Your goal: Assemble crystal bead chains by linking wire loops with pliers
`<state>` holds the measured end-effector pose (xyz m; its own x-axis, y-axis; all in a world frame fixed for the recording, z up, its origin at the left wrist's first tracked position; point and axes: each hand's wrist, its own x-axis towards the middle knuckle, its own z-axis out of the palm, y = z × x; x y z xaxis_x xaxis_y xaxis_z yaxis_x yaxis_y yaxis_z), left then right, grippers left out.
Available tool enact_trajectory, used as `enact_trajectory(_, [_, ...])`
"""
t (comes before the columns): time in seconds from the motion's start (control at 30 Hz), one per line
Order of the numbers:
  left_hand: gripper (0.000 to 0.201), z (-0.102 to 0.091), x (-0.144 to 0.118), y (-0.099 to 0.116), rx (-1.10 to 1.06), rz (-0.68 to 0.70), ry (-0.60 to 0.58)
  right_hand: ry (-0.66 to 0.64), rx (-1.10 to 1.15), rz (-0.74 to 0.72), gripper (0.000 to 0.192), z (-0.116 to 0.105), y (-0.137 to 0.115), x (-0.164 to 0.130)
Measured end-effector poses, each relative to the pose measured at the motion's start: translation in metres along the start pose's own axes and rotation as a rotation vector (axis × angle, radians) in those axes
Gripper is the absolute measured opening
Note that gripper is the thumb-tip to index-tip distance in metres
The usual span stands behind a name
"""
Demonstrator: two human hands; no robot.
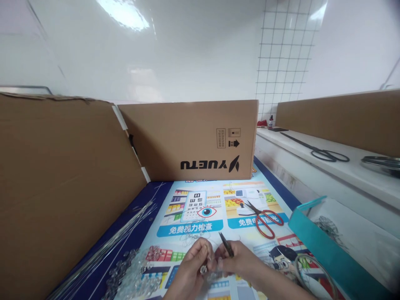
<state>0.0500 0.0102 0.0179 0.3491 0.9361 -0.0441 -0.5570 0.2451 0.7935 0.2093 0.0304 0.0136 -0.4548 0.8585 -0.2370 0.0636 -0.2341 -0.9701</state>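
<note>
My left hand (194,263) is closed in a pinch, thumb against fingers. A clear round bead (203,270) shows just below its fingertips. My right hand (239,259) is closed round a dark tool with a slim pointed tip (226,244) that sticks up and to the left; whether it is pliers or tweezers is hidden by the fingers. The two hands almost meet over the printed sheet, with more clear beads (215,275) hanging blurred between and below them. Beyond the hands lies a small tangle of clear pieces or thin wire (192,238).
Red-handled scissors (265,220) lie ahead to the right. A teal box (328,250) holds coiled wire (328,227). Heaped clear beads (137,275) and long wires (115,237) are at left. Cardboard panels (193,141) wall the back and left. Large black scissors (325,154) rest on the ledge.
</note>
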Motion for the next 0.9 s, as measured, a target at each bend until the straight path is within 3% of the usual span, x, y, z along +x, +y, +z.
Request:
enact_trajectory(0.17, [0.025,-0.006,0.003,-0.001,-0.014,0.012,0.027,0.036,0.062,-0.007,0.021,-0.001,0.001,0.0])
enact_trajectory(0.47, [0.022,-0.013,0.008,-0.001,0.089,0.114,0.079,0.109,0.063,-0.044,0.031,-0.002,0.004,0.002])
enact_trajectory(0.67, [0.019,-0.012,0.007,0.001,0.088,0.143,0.056,0.138,-0.03,-0.081,0.048,-0.001,0.007,0.005])
enact_trajectory(0.9, [0.023,-0.016,0.011,-0.001,0.138,0.16,0.122,0.187,-0.186,-0.122,0.047,0.003,0.009,0.002])
